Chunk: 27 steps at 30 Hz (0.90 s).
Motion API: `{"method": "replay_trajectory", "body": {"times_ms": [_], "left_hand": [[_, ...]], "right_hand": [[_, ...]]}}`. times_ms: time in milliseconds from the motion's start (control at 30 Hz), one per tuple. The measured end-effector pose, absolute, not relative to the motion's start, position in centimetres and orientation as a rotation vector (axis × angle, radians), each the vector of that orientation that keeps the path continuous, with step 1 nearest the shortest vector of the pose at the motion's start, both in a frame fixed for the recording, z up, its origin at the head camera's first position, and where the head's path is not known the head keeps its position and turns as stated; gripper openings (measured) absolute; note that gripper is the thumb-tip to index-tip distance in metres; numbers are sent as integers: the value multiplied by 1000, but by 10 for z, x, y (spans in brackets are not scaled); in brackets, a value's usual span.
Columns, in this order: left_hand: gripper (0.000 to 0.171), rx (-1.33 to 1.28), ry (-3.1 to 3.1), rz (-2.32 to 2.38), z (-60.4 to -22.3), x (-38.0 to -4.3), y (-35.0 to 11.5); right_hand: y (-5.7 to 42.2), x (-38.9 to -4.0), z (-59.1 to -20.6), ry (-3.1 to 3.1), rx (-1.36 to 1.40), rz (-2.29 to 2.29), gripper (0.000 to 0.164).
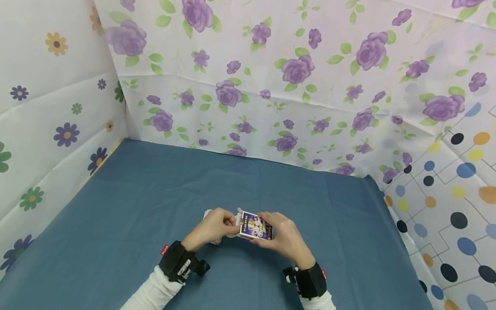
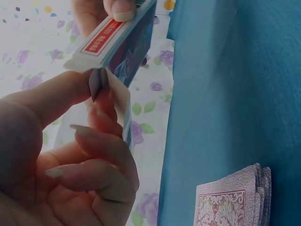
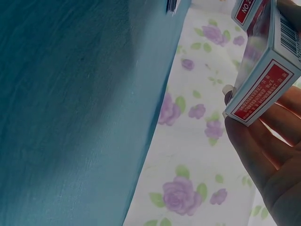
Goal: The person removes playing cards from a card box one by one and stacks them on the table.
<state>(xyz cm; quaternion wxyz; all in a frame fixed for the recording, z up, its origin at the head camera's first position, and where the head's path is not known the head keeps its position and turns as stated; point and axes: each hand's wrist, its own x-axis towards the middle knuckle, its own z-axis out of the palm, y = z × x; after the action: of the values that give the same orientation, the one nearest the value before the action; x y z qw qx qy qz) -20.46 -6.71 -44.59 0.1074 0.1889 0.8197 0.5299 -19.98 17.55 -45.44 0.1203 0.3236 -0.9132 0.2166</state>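
R grip [image 1: 286, 236] holding box [image 1: 256, 227], L grip [image 1: 214, 226] pinching its flap [image 2: 97, 82], cards [image 2: 225, 203] nr L

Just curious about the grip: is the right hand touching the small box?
Touching: the head view shows the right hand gripping the box between fingers and thumb.

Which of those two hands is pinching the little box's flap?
The left hand, the one beside the cards: it pinches the flap, while the right hand grips the body of the box.
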Motion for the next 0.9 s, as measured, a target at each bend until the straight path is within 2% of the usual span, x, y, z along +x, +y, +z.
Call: {"method": "replay_trajectory", "body": {"times_ms": [600,900], "left_hand": [[16,368,2037,1807,-426,-217,-109],[34,254,2013,1943,-428,-223,-118]], "right_hand": [[180,-202,-455,-2675,877,622,66],[180,-204,-456,-2671,885,614,64]]}}
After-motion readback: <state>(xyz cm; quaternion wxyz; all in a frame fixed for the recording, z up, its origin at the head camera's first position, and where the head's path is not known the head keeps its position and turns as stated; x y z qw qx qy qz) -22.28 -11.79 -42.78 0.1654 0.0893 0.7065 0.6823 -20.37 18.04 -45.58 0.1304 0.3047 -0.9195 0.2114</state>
